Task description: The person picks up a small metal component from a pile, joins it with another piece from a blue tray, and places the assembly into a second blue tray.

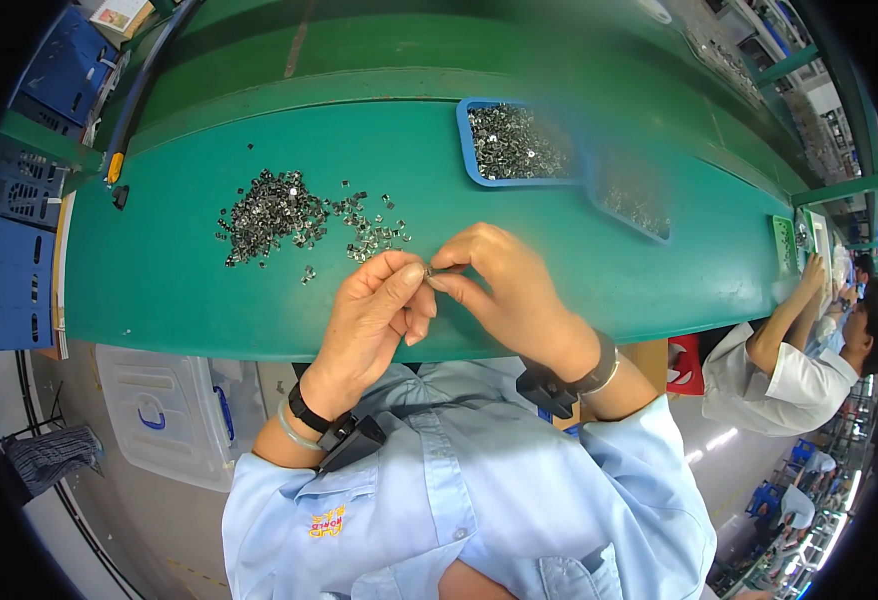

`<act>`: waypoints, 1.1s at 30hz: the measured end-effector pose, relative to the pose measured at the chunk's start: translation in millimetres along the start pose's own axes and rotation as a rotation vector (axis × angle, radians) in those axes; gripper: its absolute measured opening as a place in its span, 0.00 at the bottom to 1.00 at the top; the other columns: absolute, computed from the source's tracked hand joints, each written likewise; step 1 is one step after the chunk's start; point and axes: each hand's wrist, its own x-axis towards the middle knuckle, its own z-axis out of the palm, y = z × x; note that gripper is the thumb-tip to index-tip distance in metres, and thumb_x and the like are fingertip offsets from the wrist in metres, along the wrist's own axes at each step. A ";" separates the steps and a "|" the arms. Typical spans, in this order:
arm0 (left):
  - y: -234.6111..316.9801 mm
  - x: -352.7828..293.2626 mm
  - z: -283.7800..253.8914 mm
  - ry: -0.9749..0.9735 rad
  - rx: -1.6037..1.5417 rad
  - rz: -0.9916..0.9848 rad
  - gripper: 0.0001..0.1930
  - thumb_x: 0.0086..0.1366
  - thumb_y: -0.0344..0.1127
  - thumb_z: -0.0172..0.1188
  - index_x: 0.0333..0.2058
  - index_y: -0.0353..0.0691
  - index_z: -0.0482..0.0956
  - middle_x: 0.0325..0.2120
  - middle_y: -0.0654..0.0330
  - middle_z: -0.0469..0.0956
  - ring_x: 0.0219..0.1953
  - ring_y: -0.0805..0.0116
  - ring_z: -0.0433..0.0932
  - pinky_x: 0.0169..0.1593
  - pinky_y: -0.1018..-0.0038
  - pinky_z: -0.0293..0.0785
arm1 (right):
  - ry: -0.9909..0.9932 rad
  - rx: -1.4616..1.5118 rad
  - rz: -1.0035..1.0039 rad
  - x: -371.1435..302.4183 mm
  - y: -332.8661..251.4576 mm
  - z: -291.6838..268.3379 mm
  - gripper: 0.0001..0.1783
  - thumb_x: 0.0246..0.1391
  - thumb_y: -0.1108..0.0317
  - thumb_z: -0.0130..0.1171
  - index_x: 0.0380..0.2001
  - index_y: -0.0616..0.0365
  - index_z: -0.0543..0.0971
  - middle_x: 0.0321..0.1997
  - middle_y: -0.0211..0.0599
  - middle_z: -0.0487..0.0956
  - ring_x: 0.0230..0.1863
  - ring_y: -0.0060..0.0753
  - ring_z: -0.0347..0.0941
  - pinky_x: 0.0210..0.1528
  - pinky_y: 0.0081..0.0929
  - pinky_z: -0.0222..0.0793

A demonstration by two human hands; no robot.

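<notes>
The person wears a light blue shirt (439, 480), with a dark strap and a bangle at the left wrist and another strap and bangle at the right. Past the table's near edge, the left hand (369, 315) pinches a small metal part (428, 271) between thumb and forefinger, its other fingers loosely curled. The right hand (504, 285) meets it from the other side, thumb and forefinger closing on the same part with a gap between them behind the tips. The part, partly hidden by the fingertips, is held above the green tabletop (199, 315). Beyond the hands, to the left, loose metal pieces (371, 240) trail out from a dense heap (274, 215) of them. Farther off, right of centre, stands a blue tray (529, 183) filled with similar pieces; beside it, a second tray (639, 232) of them is blurred. At far right, a co-worker in a pale shirt (799, 385) reaches over the table.
</notes>
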 end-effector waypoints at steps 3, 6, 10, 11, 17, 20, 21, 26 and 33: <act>-1.1 2.5 2.6 0.030 -0.025 0.017 0.09 0.67 0.37 0.51 0.36 0.38 0.72 0.22 0.61 0.75 0.19 0.78 0.69 0.20 0.82 0.64 | 0.087 0.099 0.113 -2.0 -5.4 11.2 0.12 0.43 0.75 0.64 0.33 0.58 0.74 0.31 0.35 0.76 0.32 0.36 0.74 0.32 0.28 0.69; 0.1 2.8 3.0 0.046 -0.039 0.032 0.09 0.67 0.37 0.52 0.36 0.38 0.72 0.22 0.62 0.75 0.18 0.78 0.69 0.20 0.83 0.64 | 0.127 0.080 0.094 1.7 -3.7 14.4 0.11 0.44 0.76 0.63 0.33 0.59 0.74 0.31 0.36 0.76 0.30 0.34 0.74 0.29 0.26 0.70; 2.3 3.6 1.2 0.045 -0.034 0.045 0.08 0.66 0.37 0.52 0.36 0.38 0.72 0.22 0.62 0.75 0.18 0.78 0.69 0.20 0.83 0.64 | 0.112 0.005 0.033 4.7 -0.8 12.7 0.11 0.44 0.75 0.64 0.32 0.57 0.74 0.31 0.34 0.76 0.31 0.35 0.74 0.31 0.28 0.68; 2.7 3.1 -0.2 0.042 -0.024 0.045 0.08 0.66 0.37 0.52 0.36 0.38 0.72 0.22 0.62 0.75 0.18 0.78 0.69 0.20 0.83 0.64 | 0.111 0.004 0.033 4.8 -1.5 12.3 0.11 0.44 0.75 0.64 0.32 0.57 0.74 0.31 0.34 0.76 0.31 0.35 0.74 0.31 0.28 0.68; 7.5 -0.7 -3.1 0.073 0.104 0.028 0.07 0.66 0.36 0.52 0.36 0.38 0.72 0.21 0.63 0.75 0.19 0.79 0.69 0.21 0.84 0.64 | 0.114 -0.164 -0.068 4.8 -8.9 9.7 0.11 0.42 0.72 0.65 0.31 0.53 0.75 0.31 0.30 0.76 0.32 0.34 0.73 0.32 0.30 0.65; 7.4 -2.7 -2.3 0.106 0.276 0.066 0.07 0.66 0.35 0.52 0.36 0.37 0.72 0.21 0.63 0.75 0.19 0.80 0.70 0.21 0.84 0.64 | 0.107 -0.180 -0.073 3.8 -10.5 8.4 0.11 0.42 0.72 0.65 0.31 0.52 0.75 0.31 0.29 0.76 0.32 0.34 0.72 0.33 0.30 0.64; 7.0 -3.1 -2.0 0.106 0.277 0.066 0.07 0.66 0.35 0.52 0.36 0.37 0.72 0.21 0.63 0.75 0.19 0.80 0.70 0.21 0.84 0.64 | 0.094 -0.183 -0.071 3.2 -10.7 7.4 0.11 0.42 0.72 0.65 0.31 0.52 0.75 0.31 0.29 0.76 0.33 0.34 0.72 0.33 0.30 0.65; 8.6 -5.5 2.0 0.086 0.211 0.071 0.08 0.66 0.35 0.52 0.36 0.37 0.72 0.21 0.63 0.75 0.19 0.80 0.70 0.22 0.84 0.64 | 0.130 -0.047 -0.061 -0.9 -6.7 7.5 0.11 0.42 0.73 0.65 0.31 0.53 0.75 0.31 0.29 0.76 0.33 0.34 0.72 0.34 0.29 0.65; 8.1 -9.9 4.8 0.023 0.112 -0.033 0.09 0.67 0.38 0.51 0.35 0.37 0.73 0.22 0.62 0.75 0.19 0.80 0.70 0.21 0.84 0.64 | 0.194 0.071 -0.042 -7.5 -1.9 14.5 0.11 0.41 0.74 0.65 0.31 0.52 0.76 0.32 0.30 0.76 0.34 0.34 0.72 0.34 0.29 0.65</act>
